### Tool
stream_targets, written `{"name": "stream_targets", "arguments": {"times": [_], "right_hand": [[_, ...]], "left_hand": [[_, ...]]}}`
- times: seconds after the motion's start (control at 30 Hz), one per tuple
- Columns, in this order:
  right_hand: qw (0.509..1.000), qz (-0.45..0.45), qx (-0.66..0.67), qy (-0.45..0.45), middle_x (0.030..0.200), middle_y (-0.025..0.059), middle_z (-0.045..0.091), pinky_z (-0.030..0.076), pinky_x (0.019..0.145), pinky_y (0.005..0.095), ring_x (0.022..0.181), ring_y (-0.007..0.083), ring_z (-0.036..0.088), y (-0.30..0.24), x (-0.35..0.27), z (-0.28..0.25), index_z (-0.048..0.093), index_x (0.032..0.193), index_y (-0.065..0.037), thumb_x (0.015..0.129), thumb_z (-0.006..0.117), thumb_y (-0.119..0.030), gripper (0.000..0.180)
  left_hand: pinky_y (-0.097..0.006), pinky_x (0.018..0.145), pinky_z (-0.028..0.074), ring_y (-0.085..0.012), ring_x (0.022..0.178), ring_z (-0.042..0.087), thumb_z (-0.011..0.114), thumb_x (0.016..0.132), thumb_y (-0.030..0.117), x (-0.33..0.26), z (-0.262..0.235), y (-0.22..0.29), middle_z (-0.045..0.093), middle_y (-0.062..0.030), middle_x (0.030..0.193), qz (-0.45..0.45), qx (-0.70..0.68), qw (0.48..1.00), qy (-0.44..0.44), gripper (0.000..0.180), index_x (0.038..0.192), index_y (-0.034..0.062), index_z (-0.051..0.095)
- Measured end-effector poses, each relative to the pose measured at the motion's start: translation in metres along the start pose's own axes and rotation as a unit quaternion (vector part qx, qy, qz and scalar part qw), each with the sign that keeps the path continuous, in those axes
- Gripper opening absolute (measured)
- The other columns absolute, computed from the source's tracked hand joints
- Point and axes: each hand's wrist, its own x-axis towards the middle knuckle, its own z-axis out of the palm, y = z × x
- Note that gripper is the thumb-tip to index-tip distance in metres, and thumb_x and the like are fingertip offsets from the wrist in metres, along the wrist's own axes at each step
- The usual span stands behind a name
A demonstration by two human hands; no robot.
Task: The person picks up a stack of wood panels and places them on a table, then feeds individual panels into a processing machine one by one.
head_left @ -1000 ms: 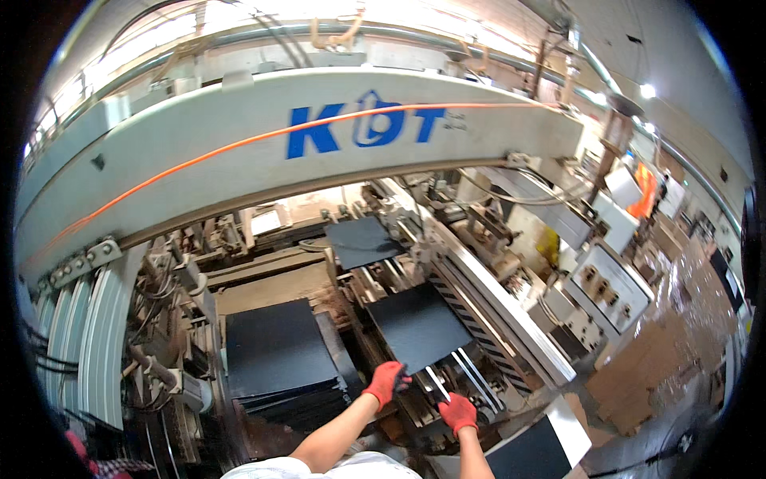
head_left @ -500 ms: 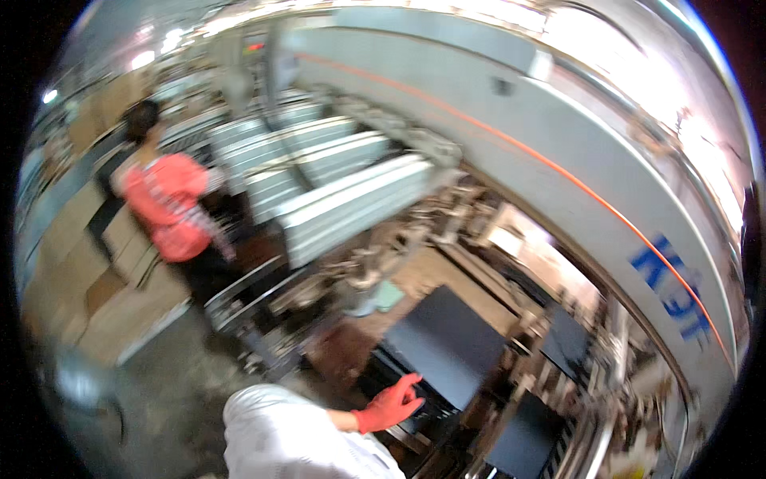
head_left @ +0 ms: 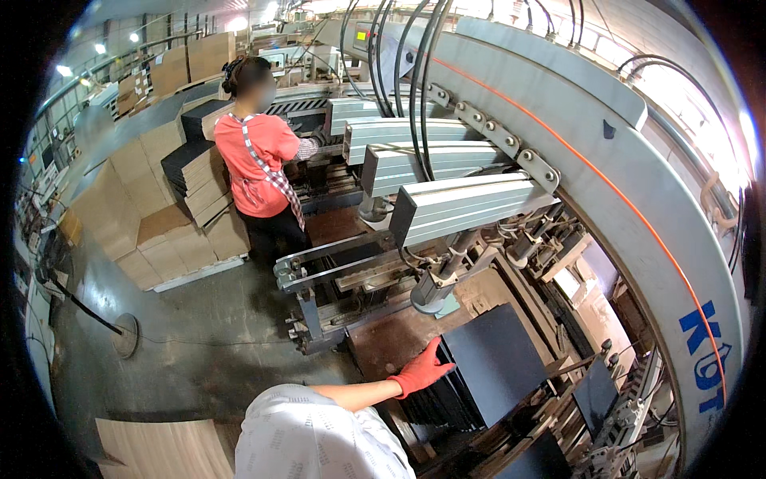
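Note:
My left hand (head_left: pixel 423 370), in a red glove, lies against the left edge of a stack of dark flat panels. Its thumb and fingers are apart, touching the edge near the far left corner of the top panel (head_left: pixel 499 363). The panel edges below (head_left: pixel 439 403) fan out slightly. My bare forearm (head_left: pixel 359 394) comes out of a white patterned sleeve (head_left: pixel 299 435). My right hand is out of sight.
Metal beams (head_left: pixel 471 203) and a round presser foot (head_left: pixel 431 295) hang beyond the stack. A grey machine housing (head_left: pixel 590 128) arches on the right. Another dark panel (head_left: pixel 597 393) sits near rails. A person (head_left: pixel 259 172) in red stands at far left beside stacked boards (head_left: pixel 187 239).
My left hand has come up against the far left part of the panel stack's edge. The whole view has shifted, bringing the person and the beams further right in it.

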Motion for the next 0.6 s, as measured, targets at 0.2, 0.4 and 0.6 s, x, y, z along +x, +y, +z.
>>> {"name": "stream_targets", "arguments": {"times": [0.2,0.4,0.6], "right_hand": [[0.997,0.016,0.061,0.043,0.096,0.0261,0.069,0.050,0.076,0.0496,0.087,0.0419,0.066,0.082,-0.002,-0.012,0.066,0.096,0.008,0.075,0.069,-0.058,0.069],[0.994,-0.023,0.086,0.055,0.075,0.0130,0.068,0.047,0.060,0.0414,0.063,0.0262,0.065,0.096,0.005,0.015,0.066,0.091,0.002,0.086,0.066,-0.036,0.038],[0.997,0.022,0.066,0.030,0.082,0.0158,0.069,0.049,0.067,0.0437,0.073,0.0320,0.066,0.068,-0.011,-0.011,0.067,0.095,0.000,0.085,0.066,-0.036,0.037]], "left_hand": [[-0.032,0.069,0.045,-0.0146,0.073,0.047,0.071,0.087,0.017,0.009,0.016,0.017,0.048,-0.0026,0.080,0.076,-0.096,0.991,0.045,0.086,0.152,0.0036,0.017],[-0.029,0.065,0.048,-0.0130,0.071,0.054,0.073,0.084,0.007,0.035,0.006,-0.010,0.055,-0.0025,0.082,0.036,-0.132,0.987,0.084,0.062,0.136,0.0077,0.039],[-0.034,0.060,0.059,-0.0205,0.074,0.066,0.071,0.086,0.002,0.009,0.013,0.005,0.058,-0.0100,0.091,-0.118,-0.305,0.944,0.050,0.034,0.107,0.0055,0.044]]}}
